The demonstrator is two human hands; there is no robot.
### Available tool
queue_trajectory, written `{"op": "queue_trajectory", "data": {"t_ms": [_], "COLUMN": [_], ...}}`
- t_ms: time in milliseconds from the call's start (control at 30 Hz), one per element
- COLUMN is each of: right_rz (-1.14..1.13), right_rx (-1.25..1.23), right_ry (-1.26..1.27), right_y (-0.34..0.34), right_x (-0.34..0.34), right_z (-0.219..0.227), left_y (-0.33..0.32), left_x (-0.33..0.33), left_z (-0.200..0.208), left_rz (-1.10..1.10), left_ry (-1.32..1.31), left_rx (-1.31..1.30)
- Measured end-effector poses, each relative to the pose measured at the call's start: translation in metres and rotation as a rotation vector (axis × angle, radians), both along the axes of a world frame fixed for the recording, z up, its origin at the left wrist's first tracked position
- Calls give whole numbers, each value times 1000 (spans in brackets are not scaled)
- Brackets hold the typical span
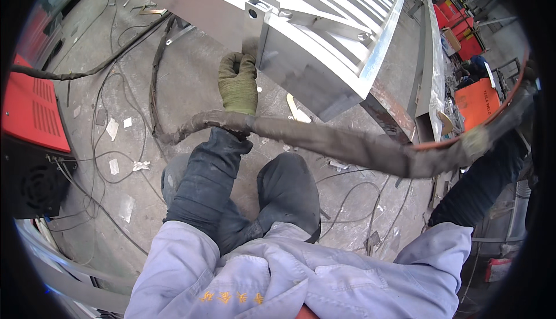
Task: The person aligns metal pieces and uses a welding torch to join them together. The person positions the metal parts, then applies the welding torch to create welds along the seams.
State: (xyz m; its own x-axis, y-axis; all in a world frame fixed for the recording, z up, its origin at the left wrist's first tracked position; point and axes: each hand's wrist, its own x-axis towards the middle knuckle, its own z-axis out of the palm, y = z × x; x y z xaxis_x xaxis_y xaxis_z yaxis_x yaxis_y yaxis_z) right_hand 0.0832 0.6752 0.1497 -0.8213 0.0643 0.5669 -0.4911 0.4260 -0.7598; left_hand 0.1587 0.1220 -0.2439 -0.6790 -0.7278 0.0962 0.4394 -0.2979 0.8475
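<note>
In a green knitted glove, my left hand (238, 84) is closed, its curled fingers against the lower end of an upright metal bracket (255, 28) with a round hole near its top. The bracket stands at the near corner of a large silvery metal frame (310, 67) with ribbed slats. A thick, dark-sheathed cable (341, 142) crosses over my left wrist and runs right toward my right arm (480, 183). My right hand is lost in the dark right rim behind the cable, so its fingers do not show. A diagonal metal brace (330, 24) lies beside the bracket.
A red and black machine (36, 110) with a fan grille stands at the left. Thin cables and scraps lie over the concrete floor (139, 139). A long metal beam (427, 87) runs at the right, beside an orange box (478, 103) and red equipment (457, 26).
</note>
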Motion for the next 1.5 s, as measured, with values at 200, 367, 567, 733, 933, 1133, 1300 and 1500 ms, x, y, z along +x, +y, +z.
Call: {"op": "queue_trajectory", "data": {"t_ms": [200,367,567,733,933,1133,1300,1500], "right_rz": [244,855,566,242,427,837,920,973], "right_rx": [40,-230,-100,31,14,-43,39,66], "right_ry": [-107,-384,-317,-193,-284,-703,-794,-828], "right_y": [-136,-241,-125,-94,-162,-249,-277,-296], "right_x": [9,-10,-40,-17,-20,-33,-23,-24], "right_z": [-45,-48,5,26,-1,-63,-80,-90], "left_y": [1,-4,-1,4,-6,3,4,5], "left_x": [3,-3,-5,0,7,4,4,5], "left_z": [-1,-5,-19,-11,-3,-2,-2,2], "left_rz": [23,71,64,1,12,40,36,51], "left_ry": [-31,-21,14,4,-39,-7,-29,-47], "left_rx": [-129,-99,-84,-81,-142,-84,-110,-86]}}
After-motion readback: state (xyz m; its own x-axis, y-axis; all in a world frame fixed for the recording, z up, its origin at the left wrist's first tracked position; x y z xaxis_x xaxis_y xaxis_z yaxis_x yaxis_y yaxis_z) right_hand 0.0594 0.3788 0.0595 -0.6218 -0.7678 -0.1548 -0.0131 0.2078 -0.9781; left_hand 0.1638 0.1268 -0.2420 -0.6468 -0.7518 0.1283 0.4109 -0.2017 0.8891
